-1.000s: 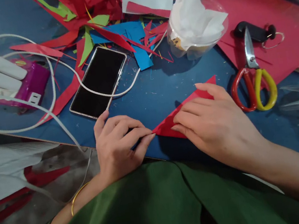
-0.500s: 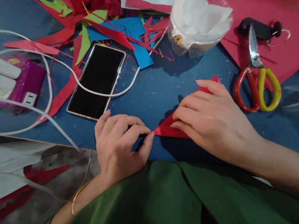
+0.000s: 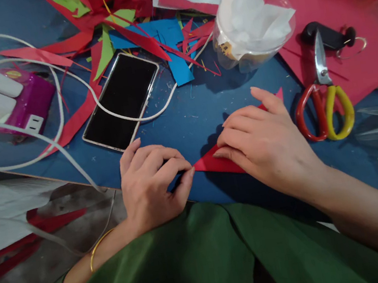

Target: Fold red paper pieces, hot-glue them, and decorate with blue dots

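A folded piece of red paper (image 3: pixel 218 163) lies near the table's front edge, narrowing to a point on its left. My left hand (image 3: pixel 156 185) pinches that pointed tip between thumb and forefinger. Over the wider part is my right hand (image 3: pixel 263 134), its thumb and curled fingers closed on the paper and covering much of it. A small red corner sticks out beyond my right fingers. Just right of that hand, scissors (image 3: pixel 324 86) with one red and one yellow handle lie with their blades together.
A phone (image 3: pixel 121 102) lies under a white cable (image 3: pixel 90 87). Further left is a purple power adapter (image 3: pixel 30 104) with plugs. Red, green and blue paper scraps (image 3: pixel 144 38) pile up behind. A clear tub (image 3: pixel 253 50) holds white tissue, beside red sheets (image 3: pixel 371 50) and a black key fob (image 3: pixel 323 36).
My right hand has shifted slightly, its little finger lifting away from the paper. My left hand keeps its pinch on the tip.
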The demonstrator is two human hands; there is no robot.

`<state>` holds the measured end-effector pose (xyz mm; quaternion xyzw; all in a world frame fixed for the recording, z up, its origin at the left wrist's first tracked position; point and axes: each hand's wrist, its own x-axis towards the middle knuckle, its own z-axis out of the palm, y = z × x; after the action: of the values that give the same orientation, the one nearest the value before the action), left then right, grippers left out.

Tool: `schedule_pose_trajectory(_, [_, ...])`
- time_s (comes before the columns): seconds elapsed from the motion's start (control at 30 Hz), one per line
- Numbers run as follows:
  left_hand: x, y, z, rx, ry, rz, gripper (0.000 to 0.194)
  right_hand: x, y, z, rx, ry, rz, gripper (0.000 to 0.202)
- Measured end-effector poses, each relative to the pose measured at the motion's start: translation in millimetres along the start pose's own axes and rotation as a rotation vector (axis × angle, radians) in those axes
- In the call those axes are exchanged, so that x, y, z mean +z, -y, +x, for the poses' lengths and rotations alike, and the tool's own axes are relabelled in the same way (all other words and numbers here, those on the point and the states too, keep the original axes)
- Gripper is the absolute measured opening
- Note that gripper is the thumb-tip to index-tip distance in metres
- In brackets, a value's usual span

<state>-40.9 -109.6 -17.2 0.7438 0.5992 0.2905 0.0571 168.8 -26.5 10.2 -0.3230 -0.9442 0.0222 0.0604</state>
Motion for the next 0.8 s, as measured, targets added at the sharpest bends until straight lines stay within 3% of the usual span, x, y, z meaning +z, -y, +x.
schedule_pose_trajectory(0.8, [0.7,-5.5,1.2,0.011,-0.025,0.028,0.014,0.4,3.6,4.3,0.041,0.024,-0.008,0.027])
